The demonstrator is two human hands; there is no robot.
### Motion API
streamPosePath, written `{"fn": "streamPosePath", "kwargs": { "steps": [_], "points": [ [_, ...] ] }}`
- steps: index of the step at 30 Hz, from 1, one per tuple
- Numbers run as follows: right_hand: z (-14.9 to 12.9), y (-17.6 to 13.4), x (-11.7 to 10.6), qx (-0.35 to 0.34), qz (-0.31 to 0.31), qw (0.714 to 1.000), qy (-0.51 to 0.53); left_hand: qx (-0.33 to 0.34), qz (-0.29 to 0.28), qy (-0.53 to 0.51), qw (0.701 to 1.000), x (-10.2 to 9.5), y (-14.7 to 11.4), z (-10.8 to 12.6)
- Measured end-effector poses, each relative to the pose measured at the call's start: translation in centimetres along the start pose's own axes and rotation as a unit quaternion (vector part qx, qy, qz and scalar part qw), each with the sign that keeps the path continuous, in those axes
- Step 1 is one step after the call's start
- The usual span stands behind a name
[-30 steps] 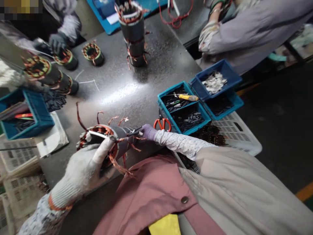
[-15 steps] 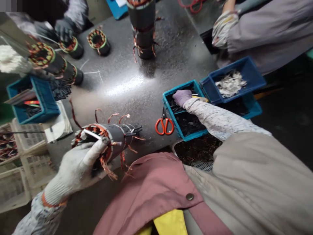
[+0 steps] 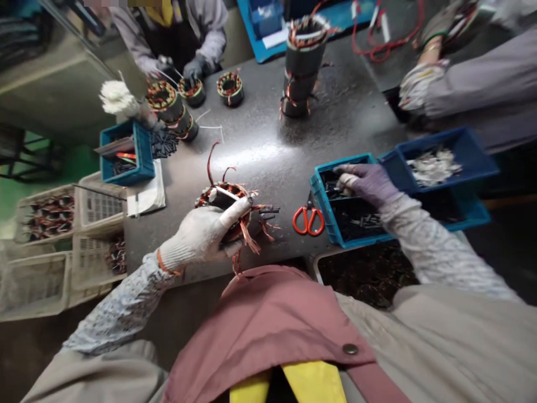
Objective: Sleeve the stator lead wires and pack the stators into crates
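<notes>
My left hand, in a white knitted glove, is closed around a motor stator with copper windings. Its thumb lies along the top rim near a white sleeve or strip. Copper wire ends stick out around the stator, and some on the right carry black sleeves. My right hand, in a purple glove, is inside the blue divided bin of black sleeve pieces. Its fingers are curled together over the far compartment; what they hold cannot be made out. Red-handled scissors lie beside the bin.
A stack of stators stands at the table's far side. At far left, a co-worker's gloved hand touches a small stator. Another person's sleeve is at right. A blue bin and plastic crates stand left; white pieces fill a tray.
The view has shifted, so the scene sits further right and more of the left side shows. My right hand has turned and its fingers are lifted higher in the bin. My left hand keeps the stator.
</notes>
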State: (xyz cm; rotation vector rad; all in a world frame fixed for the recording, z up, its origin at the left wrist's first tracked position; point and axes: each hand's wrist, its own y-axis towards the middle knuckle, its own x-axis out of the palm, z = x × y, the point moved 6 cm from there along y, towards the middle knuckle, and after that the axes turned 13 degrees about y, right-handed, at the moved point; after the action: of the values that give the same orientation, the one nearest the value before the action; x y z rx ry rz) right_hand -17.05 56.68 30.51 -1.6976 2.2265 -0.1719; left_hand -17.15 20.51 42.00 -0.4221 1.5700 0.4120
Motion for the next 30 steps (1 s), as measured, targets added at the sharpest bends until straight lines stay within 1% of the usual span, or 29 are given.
{"fn": "streamPosePath", "kwargs": {
  "steps": [2, 4, 6, 8, 10, 12, 16, 21, 25, 26, 27, 30],
  "points": [
    [-2.5, -5.1, 4.3, 0.017, -0.051, 0.994, 0.093, -0.004, -0.013, 0.005, 1.000, 0.2, 0.1, -0.1],
    [-4.4, -8.9, 8.7, 0.025, -0.082, 0.983, 0.162, -0.006, -0.026, 0.006, 1.000, 0.3, 0.3, -0.2],
    [-5.5, -10.8, 12.2, 0.044, -0.101, 0.967, 0.228, -0.014, -0.041, 0.010, 0.999, 0.4, 0.5, -0.2],
    [-6.2, -11.3, 14.0, 0.058, -0.109, 0.953, 0.277, -0.022, -0.058, 0.022, 0.998, 0.4, 0.7, -0.2],
    [-6.9, -11.3, 14.5, 0.056, -0.111, 0.944, 0.307, -0.025, -0.074, 0.037, 0.996, 0.4, 0.8, -0.1],
    [-7.6, -11.2, 14.5, 0.051, -0.114, 0.938, 0.324, -0.025, -0.087, 0.046, 0.995, 0.4, 0.8, 0.1],
    [-8.4, -11.5, 14.5, 0.042, -0.111, 0.941, 0.318, -0.026, -0.096, 0.044, 0.994, 0.2, 0.9, 0.2],
    [-9.1, -11.8, 14.3, 0.001, -0.086, 0.959, 0.269, -0.020, -0.091, 0.036, 0.995, 0.1, 1.0, 0.3],
    [-10.7, -11.8, 13.2, -0.087, -0.024, 0.980, 0.178, -0.018, -0.090, 0.024, 0.996, 0.4, 1.0, 0.2],
    [-11.1, -11.7, 13.1, -0.104, -0.022, 0.983, 0.150, -0.014, -0.090, 0.024, 0.996, 0.4, 1.0, 0.2],
    [-11.6, -11.5, 13.1, -0.115, -0.031, 0.985, 0.125, -0.011, -0.091, 0.025, 0.995, 0.3, 1.0, 0.2],
    [-12.3, -11.2, 12.9, -0.125, -0.097, 0.985, 0.063, -0.003, -0.091, 0.028, 0.995, 0.2, 1.0, 0.2]
  ]
}}
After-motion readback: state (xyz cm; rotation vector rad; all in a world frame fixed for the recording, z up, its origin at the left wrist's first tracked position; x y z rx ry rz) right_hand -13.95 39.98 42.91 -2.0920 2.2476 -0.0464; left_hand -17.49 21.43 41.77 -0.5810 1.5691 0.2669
